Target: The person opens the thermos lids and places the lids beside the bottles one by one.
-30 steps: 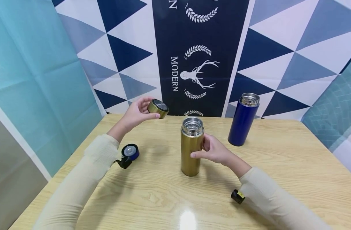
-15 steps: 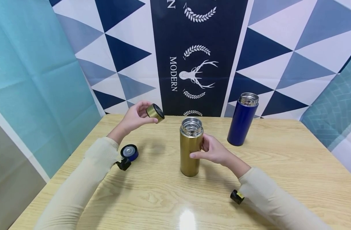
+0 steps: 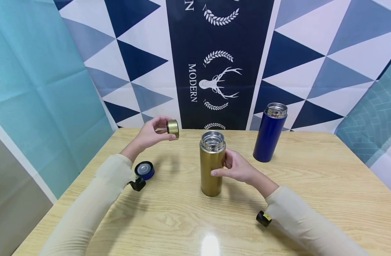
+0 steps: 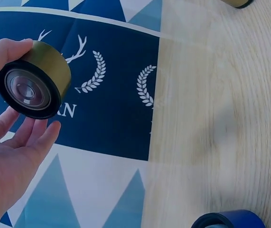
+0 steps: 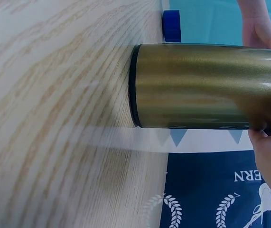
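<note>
My left hand (image 3: pixel 152 134) pinches a gold thermos lid (image 3: pixel 173 129) between thumb and fingers, raised above the far left of the table. The lid is turned on its side, and its dark-rimmed inside (image 4: pixel 28 92) faces the left wrist camera. At the middle of the table an upright gold thermos (image 3: pixel 211 170) stands without a lid, its steel neck bare. My right hand (image 3: pixel 238 167) grips it from the right, thumb in front; the other fingers are partly hidden behind it. In the right wrist view, the thermos base (image 5: pixel 134 85) is at the tabletop.
A lidless blue thermos (image 3: pixel 270 137) stands at the back right. Its blue lid (image 3: pixel 145 170) lies underside up on the left of the wooden table (image 3: pixel 170 227), near my left sleeve. A patterned cloth (image 3: pixel 144 60) hangs behind the table's far edge.
The left hand has tilted the gold lid from top facing up to standing on its side, lowering it slightly. My right hand and the gold thermos have stayed in place.
</note>
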Demonstrator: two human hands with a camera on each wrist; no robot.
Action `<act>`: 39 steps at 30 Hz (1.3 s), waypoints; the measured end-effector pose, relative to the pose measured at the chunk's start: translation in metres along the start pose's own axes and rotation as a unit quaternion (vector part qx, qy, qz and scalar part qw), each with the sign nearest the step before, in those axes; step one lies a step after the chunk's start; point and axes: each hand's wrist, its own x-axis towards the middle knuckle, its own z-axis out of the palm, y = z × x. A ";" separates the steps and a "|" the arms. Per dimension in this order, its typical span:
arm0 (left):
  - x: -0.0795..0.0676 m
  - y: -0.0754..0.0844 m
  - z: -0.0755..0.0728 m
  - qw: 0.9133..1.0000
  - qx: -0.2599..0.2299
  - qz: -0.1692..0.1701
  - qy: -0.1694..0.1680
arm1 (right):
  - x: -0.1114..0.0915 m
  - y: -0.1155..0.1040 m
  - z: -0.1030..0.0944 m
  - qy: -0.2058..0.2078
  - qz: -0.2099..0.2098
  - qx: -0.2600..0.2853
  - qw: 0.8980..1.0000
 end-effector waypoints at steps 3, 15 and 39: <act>0.000 -0.001 0.002 1.000 0.009 0.005 -0.007 | 0.000 0.001 0.000 0.001 0.004 -0.002 1.000; -0.005 -0.012 0.012 0.987 0.150 0.010 -0.047 | 0.001 -0.002 0.002 -0.008 0.011 0.000 1.000; -0.016 -0.035 0.023 0.934 0.326 0.028 -0.143 | 0.001 -0.004 0.000 -0.002 0.018 -0.016 1.000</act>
